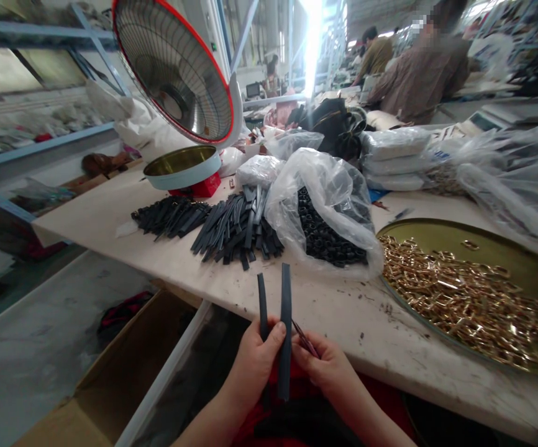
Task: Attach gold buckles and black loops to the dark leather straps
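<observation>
Left hand [257,357]: is holding a wide dark strip [286,304] under the thumb, a narrower strip [262,304] beside it, by the table's [329,313] near edge
Right hand [318,361]: is gripping a slim pointed tool [304,340], tip near the wide strip
Strip pile [241,226]: is lying farther back
Round tray [506,248]: is bearing gold-coloured metal pieces [469,298]
</observation>
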A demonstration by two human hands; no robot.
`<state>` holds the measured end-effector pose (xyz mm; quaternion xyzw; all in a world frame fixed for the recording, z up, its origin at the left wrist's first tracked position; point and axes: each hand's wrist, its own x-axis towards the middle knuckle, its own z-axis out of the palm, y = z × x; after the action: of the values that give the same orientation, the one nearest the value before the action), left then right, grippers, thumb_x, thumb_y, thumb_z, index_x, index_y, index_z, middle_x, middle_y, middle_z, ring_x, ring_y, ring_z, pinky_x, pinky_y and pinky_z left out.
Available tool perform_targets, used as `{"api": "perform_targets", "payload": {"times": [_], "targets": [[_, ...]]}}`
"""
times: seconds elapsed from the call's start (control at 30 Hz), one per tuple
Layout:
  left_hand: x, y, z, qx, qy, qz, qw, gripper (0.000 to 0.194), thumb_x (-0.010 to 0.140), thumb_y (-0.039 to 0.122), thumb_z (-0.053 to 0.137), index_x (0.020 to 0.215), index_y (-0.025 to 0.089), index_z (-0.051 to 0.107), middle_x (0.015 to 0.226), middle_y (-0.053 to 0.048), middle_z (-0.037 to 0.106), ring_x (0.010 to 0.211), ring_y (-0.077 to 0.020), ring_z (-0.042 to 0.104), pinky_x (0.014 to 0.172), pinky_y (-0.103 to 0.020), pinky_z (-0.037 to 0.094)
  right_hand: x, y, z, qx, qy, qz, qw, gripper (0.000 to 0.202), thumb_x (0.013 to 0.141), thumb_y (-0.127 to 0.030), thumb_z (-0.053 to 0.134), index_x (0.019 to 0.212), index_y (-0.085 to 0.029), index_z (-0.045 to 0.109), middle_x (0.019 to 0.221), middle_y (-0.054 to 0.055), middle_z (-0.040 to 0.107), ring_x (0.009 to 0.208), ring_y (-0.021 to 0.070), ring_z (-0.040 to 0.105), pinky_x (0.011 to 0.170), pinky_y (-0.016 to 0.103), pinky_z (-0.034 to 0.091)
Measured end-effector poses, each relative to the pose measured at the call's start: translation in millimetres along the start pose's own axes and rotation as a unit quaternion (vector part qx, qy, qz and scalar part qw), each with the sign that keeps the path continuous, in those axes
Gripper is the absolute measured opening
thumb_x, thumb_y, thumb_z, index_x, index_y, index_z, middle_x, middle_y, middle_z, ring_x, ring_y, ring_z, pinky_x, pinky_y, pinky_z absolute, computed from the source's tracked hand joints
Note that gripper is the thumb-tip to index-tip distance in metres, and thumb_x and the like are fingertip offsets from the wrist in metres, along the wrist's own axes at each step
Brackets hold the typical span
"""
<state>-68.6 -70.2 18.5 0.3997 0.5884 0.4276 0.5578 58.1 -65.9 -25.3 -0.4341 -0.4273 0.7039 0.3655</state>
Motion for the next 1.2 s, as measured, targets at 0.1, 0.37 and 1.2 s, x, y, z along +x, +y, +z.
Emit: {"api": "perform_targets", "payload": {"times": [0.1,0.37,1.2], "targets": [[0,-3,-0.9,0.081,0.02,0.057,0.995,0.022,0.079,0.037,0.053,0.075,0.015,0.054,0.066,0.002,0.054,0.063,-0.0121,0.05,0.061,-0.022,0.041,-2,-3,2,0.022,-0.003,0.027,0.999,0.044,0.064,-0.06,0.061,0.062,-0.018,0.049,0.051,-0.007,0.031,0.048,0.0067,0.026,0.046,0.021,0.024],[1,-7,0.0,0.165,0.028,0.092,0.982,0.021,0.083,0.035,0.046,0.079,0.016,0.054,0.071,-0.001,0.056,0.069,-0.016,0.053,0.067,-0.027,0.042,-1,0,0,-0.009,0.01,0.015,1.0,0.047,0.063,-0.062,0.06,0.059,-0.016,0.047,0.055,-0.006,0.031,0.053,0.0076,0.027,0.05,0.021,0.024],[1,1,-2.2,-0.113,0.009,-0.095,0.989,0.031,0.065,0.04,0.068,0.074,0.015,0.053,0.049,0.009,0.043,0.041,-0.0038,0.034,0.039,-0.015,0.026,-23,7,-30,-0.407,0.066,-0.16,0.897,0.022,0.085,-0.034,0.042,0.096,-0.019,0.053,0.088,0.007,0.066,0.08,0.0207,0.063,0.07,0.032,0.048]]}}
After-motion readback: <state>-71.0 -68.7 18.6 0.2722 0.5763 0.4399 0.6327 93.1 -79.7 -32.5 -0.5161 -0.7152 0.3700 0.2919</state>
